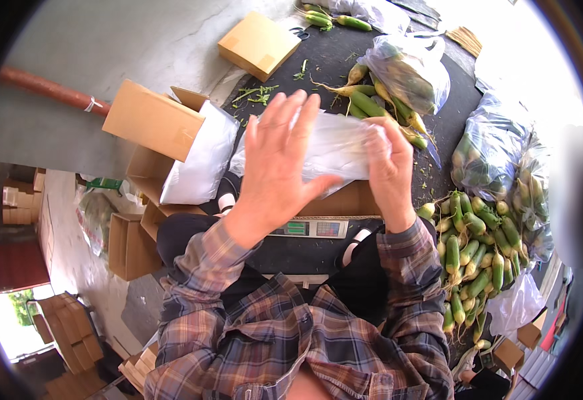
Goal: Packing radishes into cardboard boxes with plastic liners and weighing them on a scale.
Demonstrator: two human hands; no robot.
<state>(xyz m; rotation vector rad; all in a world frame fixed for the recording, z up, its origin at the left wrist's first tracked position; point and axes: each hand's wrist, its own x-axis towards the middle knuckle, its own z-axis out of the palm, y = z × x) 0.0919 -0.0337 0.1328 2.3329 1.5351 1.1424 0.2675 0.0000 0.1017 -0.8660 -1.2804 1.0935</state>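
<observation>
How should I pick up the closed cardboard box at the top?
Probably from above, pressing low on two opposite side walls of the closed cardboard box. It lies flat, and its top looks shut and shows no handle. Mind the scissors by its right corner.

Translucent whitish plastic bag [341,148], wrinkled, spread sideways, over an open brown cardboard box [348,202]
</observation>
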